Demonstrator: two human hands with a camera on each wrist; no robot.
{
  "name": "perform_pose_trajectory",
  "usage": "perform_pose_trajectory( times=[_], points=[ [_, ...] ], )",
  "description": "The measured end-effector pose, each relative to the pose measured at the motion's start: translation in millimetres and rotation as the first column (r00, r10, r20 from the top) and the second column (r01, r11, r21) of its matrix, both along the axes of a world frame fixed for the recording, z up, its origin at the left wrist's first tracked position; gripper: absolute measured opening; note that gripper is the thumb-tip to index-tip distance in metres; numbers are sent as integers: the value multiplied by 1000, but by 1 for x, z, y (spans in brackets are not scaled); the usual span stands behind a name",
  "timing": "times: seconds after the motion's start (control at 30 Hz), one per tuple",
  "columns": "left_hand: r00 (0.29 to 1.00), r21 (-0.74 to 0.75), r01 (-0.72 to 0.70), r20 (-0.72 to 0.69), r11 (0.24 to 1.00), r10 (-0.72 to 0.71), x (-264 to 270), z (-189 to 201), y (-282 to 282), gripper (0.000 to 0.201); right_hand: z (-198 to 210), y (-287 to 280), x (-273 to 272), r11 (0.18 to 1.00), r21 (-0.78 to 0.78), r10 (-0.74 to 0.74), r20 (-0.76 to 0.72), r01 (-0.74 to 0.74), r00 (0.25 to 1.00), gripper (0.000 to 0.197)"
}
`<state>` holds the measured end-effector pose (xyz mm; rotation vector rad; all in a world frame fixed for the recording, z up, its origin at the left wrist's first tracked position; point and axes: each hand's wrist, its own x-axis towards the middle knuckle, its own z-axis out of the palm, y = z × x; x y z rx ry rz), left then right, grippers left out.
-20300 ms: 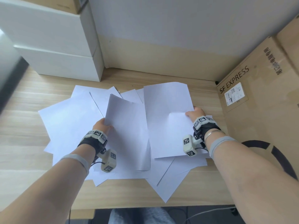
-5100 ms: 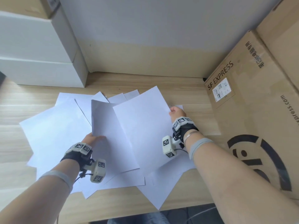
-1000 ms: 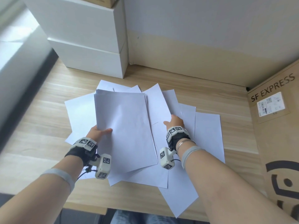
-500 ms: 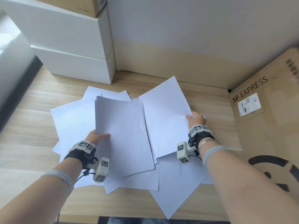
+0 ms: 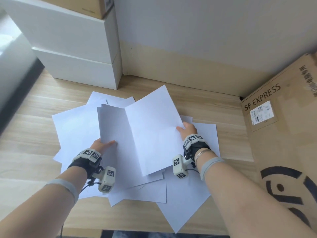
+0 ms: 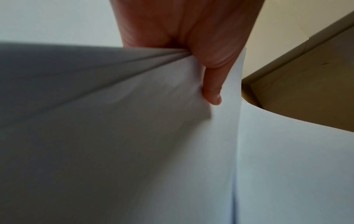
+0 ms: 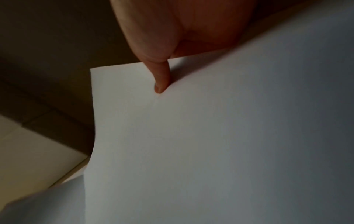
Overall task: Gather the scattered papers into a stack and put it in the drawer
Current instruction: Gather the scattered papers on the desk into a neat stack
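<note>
Left hand: the left hand [image 5: 101,146] grips a thin stack of white paper sheets [image 5: 113,127] at its left edge, thumb on top, fingers hidden under the sheets; the left wrist view shows the thumb [image 6: 212,91] pressed on several bunched sheets.
Right hand: the right hand [image 5: 187,130] pinches a single white paper sheet [image 5: 152,131] at its right edge, thumb on top; the right wrist view shows the thumb [image 7: 161,78] pressing near the sheet's corner.
Sheet against stack: the single sheet is raised and tilted, its left part overlapping the stack's right part, so it lies between the two hands.
Stack position: held above the loose papers, stretching away from the left hand's grip toward the wall.
Scattered papers: more loose white paper sheets [image 5: 188,194] lie fanned out on the light wooden tabletop [image 5: 205,103], under both hands.
Drawer unit: a white cabinet with drawer fronts [image 5: 77,66] stands at the far left corner.
Box: a brown cardboard box printed SF EXPRESS [image 5: 283,134] stands at the right.
</note>
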<state>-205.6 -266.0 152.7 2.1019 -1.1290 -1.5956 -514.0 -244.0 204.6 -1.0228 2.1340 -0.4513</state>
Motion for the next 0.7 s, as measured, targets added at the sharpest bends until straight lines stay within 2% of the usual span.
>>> perform_pose_trajectory(
  times=[0.17,0.3,0.4,0.47,0.57,0.7],
  points=[
    [999,4,43,19,999,-43,3,2,2,54,-20,1,43,983,113,136,63,-142,989,31],
    [998,-10,60,-9,998,-61,5,3,2,52,-26,-1,66,960,164,216,83,-227,973,30],
    [999,-16,20,-27,1000,-21,6,2,3,48,-29,-5,78,928,215,293,82,-305,952,32],
    [996,-7,-55,-72,998,55,10,1,4,43,-30,-9,83,906,240,340,78,-348,937,31],
    [986,-4,-123,-110,992,122,20,0,3,38,-30,-17,86,917,218,330,56,-334,942,18],
    [975,-6,-183,-131,983,180,45,4,-1,35,-31,-32,86,968,124,218,1,-216,976,18]
  ],
)
